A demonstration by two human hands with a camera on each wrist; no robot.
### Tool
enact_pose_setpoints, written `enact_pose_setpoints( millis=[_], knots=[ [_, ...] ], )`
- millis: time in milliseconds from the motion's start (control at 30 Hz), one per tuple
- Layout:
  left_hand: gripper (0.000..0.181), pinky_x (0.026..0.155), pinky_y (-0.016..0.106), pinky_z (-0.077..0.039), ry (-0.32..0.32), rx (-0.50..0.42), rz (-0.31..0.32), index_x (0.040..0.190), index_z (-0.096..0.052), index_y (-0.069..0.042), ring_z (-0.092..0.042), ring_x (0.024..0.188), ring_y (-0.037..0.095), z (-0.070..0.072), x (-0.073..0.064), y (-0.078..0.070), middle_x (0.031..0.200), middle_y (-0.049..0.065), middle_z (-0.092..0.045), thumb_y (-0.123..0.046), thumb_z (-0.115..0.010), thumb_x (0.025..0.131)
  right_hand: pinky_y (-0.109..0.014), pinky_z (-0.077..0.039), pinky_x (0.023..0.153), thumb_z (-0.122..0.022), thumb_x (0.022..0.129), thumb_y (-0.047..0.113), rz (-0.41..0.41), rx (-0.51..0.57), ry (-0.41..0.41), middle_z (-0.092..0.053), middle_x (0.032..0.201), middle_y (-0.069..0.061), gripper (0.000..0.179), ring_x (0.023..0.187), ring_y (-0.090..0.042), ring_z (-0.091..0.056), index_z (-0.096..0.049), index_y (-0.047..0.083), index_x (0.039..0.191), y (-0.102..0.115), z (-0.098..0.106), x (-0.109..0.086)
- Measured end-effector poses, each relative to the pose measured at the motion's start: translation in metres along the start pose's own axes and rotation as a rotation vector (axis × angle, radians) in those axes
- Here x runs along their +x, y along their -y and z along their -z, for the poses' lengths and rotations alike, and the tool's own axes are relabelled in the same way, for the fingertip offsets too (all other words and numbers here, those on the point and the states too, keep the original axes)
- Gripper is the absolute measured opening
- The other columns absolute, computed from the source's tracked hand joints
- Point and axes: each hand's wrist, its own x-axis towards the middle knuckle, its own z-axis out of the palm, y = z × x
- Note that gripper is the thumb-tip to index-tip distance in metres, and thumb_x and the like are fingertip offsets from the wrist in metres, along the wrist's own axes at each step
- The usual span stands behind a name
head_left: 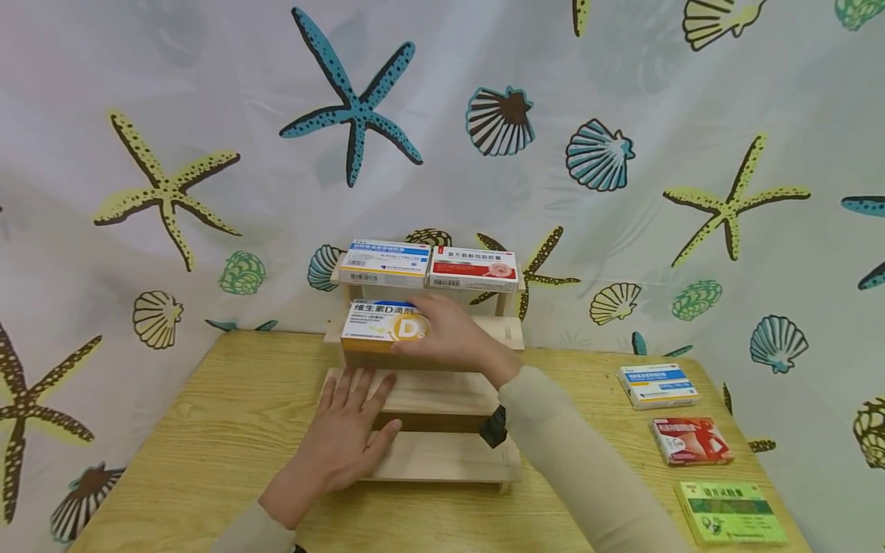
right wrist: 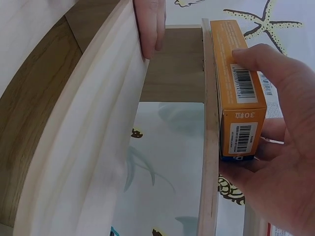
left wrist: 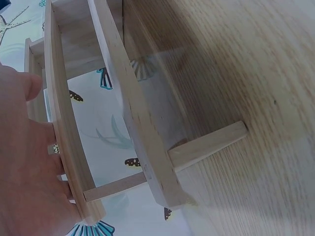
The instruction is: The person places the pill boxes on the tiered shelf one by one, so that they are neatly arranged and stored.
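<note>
An orange and white vitamin D drops box is gripped at its right end by my right hand. It sits at the left part of the second shelf from the top of a stepped wooden rack. In the right wrist view, the thumb presses the orange side of the box and fingers curl behind it. My left hand lies with straight, spread fingers on the left end of a lower shelf. In the left wrist view, the left hand touches the shelf edge.
On the top shelf stand a blue and white medicine box and a red and white one. At the table's right lie a blue-white box, a red box and a green box. A patterned curtain hangs behind.
</note>
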Motion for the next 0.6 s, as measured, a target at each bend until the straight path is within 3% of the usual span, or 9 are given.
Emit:
enact_pose_setpoints(
  millis=[600],
  knots=[
    [0.066,0.126,0.072,-0.019,0.007,0.001,-0.003,0.163,-0.041,-0.012,-0.024,0.158,0.052,0.001,0.000,0.000,0.168,0.026,-0.034,-0.049,-0.047,0.109,-0.042,-0.047,0.115,-0.076,0.089,0.045,-0.050,-0.015,0.017,-0.056,0.153,-0.014,0.085,0.131,-0.027,-0.055,-0.048,0.003,0.157,0.006,-0.006,0.014]
  ],
)
